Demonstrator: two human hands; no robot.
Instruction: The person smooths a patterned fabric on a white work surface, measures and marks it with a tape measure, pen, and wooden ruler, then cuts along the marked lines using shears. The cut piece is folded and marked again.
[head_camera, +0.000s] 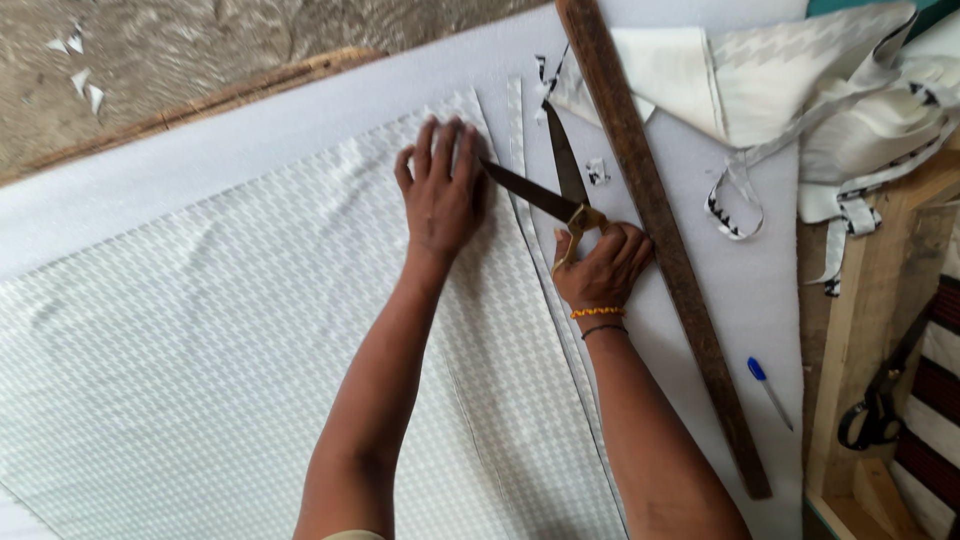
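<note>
Pressing flat on the cloth (250, 330) with the left hand (440, 195), fingers spread open and holding nothing, probably for keeping the patterned white fabric from sliding or wrinkling beside the cut. Gripping the scissors (550, 190) with the right hand (603, 265), fingers closed through the brass handles, just beside the left hand. Blades standing open in a narrow V, one lying toward the left fingertips, the other pointing up and away from the person; long axis running from the handles near the right hand toward the far edge of the cloth, roughly along the narrow strip (550, 280) being separated at the right border. Cloth lying spread over white foam (740, 290) on the bench, with its cut edge going diagonally toward the lower right. Lying just to the right of the scissors, a long wooden ruler (660, 230), nearly parallel to the cut, likely serving as a straight guide. Resting near the ruler's lower end, a blue-capped pen (768, 390). Heaped at the upper right, folded fabric and trimmings (800, 80). Hanging at the right edge, a second pair of dark scissors (880, 410).
</note>
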